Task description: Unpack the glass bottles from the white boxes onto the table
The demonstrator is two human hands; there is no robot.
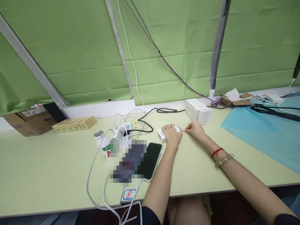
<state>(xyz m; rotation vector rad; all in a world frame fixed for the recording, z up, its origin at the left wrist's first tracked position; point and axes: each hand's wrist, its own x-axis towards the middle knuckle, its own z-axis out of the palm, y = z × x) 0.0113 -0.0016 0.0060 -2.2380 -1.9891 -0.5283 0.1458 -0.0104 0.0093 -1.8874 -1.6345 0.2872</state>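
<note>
A small white box [161, 136] lies on the table in front of me, partly covered by my left hand [172, 134]. The fingers of that hand are spread over the top of the box and grip it against the table. At the box's right end, my right hand [195, 130] is closed in a pinch. Its fingertips meet the thin end edge of the box, and the exact bit between them is too small to make out. Just behind stands a row of similar white boxes [203, 116]. A dark-screened phone [151, 162] lies beside my left forearm.
Left of the phone are a blurred-out patch, a white bottle [99, 142] and a power strip [125, 129] with tangled cables. Small tan boxes [77, 124] and a brown carton [30, 122] sit far left. Blue sheeting [262, 134] and black cables [276, 112] lie right.
</note>
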